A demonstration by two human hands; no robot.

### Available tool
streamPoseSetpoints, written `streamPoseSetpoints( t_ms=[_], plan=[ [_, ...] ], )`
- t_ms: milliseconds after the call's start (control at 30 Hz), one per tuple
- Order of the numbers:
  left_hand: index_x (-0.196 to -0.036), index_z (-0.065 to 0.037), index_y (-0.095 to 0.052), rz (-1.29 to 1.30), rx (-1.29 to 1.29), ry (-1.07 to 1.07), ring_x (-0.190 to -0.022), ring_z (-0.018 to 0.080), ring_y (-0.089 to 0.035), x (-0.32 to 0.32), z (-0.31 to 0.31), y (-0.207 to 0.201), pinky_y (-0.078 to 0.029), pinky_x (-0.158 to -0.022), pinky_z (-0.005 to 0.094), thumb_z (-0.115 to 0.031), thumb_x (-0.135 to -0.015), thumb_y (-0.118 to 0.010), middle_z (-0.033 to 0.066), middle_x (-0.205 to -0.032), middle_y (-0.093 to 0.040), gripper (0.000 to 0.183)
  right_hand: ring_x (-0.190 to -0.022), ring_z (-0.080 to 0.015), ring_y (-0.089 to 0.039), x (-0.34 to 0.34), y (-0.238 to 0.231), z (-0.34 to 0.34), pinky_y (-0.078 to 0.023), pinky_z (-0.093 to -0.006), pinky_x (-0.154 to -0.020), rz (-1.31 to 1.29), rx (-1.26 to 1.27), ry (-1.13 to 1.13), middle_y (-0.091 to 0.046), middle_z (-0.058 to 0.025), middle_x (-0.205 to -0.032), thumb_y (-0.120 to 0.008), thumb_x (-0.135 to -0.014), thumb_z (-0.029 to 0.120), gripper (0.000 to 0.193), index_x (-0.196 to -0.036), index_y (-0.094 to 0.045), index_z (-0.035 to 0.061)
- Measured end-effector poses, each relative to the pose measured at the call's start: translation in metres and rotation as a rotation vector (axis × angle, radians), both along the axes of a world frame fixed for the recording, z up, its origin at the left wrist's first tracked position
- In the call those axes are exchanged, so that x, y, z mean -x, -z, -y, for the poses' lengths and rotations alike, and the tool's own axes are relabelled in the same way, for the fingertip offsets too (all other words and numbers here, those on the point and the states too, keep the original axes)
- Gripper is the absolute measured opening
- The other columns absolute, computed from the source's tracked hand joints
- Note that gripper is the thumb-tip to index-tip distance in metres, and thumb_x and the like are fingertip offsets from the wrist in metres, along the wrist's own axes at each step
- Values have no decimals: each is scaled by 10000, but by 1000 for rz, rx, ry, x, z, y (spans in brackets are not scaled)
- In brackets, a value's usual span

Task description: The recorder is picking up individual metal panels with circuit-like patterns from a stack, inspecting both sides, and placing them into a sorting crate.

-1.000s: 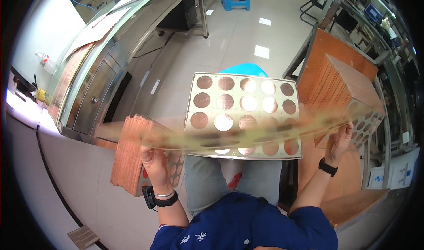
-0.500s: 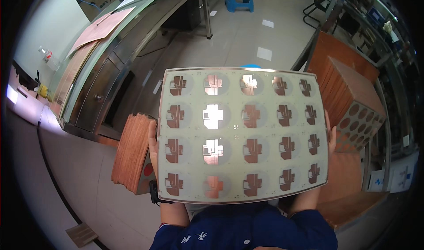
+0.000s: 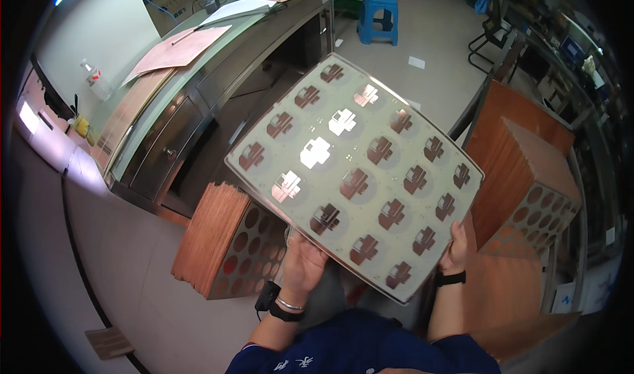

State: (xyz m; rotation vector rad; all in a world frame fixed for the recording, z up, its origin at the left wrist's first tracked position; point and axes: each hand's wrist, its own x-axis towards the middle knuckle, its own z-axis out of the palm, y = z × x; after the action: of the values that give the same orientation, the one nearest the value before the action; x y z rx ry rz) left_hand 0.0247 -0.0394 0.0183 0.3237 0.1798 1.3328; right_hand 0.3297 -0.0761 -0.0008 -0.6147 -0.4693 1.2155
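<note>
A pale green circuit board panel point(image 3: 354, 179) with rows of copper patterns is held up in front of me, turned at a slant. My left hand point(image 3: 305, 262) grips its lower left edge from below, fingers partly hidden under the panel. On the lower right edge, my right hand point(image 3: 456, 248) is closed with the thumb near the rim; its other fingers are hidden behind. Several copper patterns on the panel's left half shine brightly. Below and left of the panel stands a stack of brown panels point(image 3: 211, 235) with round dark spots on its face.
Another stack of spotted panels point(image 3: 535, 202) leans on a brown board point(image 3: 492, 136) at the right. A metal desk point(image 3: 158, 149) bearing pink sheets point(image 3: 181, 47) and a bottle point(image 3: 96, 77) runs along the left. A blue stool point(image 3: 378, 19) and a chair point(image 3: 490, 34) stand farther back.
The panel has turned clockwise from nearly level to a slant. My left hand has shifted from its left side toward the lower edge in view; both hands still hold the panel.
</note>
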Motion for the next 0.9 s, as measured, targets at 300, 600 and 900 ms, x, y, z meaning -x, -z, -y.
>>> streamPoseSetpoints(
  t_ms=[300,600,900],
  plan=[
    [-1373,-100,-306,-265,-48,-69,-1273,233,-393,6,-6,7,-333,-1064,416,-22,-901,-502,89,-1375,-399,517,-1163,-264,-489,-2,11,18,-395,-419,-986,-7,70,-218,-484,-115,-1264,-620,-835,46,542,-1311,-365,2],
    [-1397,-120,-282,-241,-56,-44,-1283,238,-384,14,-8,15,-346,-1059,416,-13,-890,-514,80,-1395,-381,567,-1019,-225,-583,2,-5,19,-492,-332,-810,23,133,-251,-566,-113,-1171,-648,-804,15,488,-1244,-437,0],
    [-1352,-67,-325,-237,-45,-94,-1243,239,-431,22,-19,7,-370,-1038,400,-29,-901,-496,117,-1341,-433,483,-1117,-261,-538,-6,-15,28,-449,-391,-932,39,110,-388,-531,-116,-1229,-649,-781,-7,583,-1306,-398,12]
  ],
)
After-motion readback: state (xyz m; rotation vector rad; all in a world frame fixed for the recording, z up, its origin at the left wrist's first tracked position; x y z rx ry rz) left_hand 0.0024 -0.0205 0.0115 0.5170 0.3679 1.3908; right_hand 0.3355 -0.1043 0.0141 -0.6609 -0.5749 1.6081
